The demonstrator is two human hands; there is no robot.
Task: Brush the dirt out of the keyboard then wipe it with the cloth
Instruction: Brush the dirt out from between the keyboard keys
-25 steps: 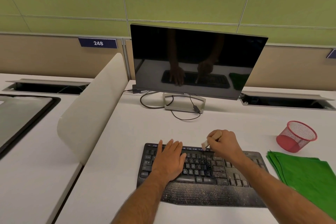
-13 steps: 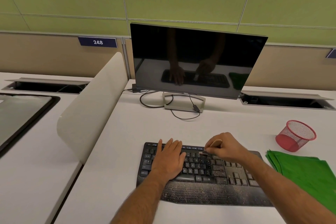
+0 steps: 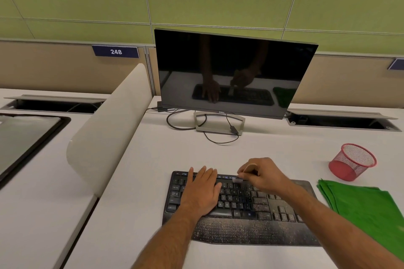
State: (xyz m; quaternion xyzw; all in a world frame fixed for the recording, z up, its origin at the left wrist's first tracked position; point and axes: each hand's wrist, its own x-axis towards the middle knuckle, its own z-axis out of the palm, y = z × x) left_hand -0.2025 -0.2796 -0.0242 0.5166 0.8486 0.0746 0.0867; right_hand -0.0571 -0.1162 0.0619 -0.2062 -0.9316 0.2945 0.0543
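Brush point(image 3: 238, 179) in right hand point(image 3: 261, 176) grip — bristles on keyboard point(image 3: 258, 207)

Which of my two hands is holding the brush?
The right hand pinches the brush at the keyboard's top row; the left hand lies flat on the keys.

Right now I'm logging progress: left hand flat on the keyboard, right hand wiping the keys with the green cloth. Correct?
Not quite. The head view shows the right hand holding a small brush on the keyboard; the green cloth lies untouched beside it. Left hand is flat.
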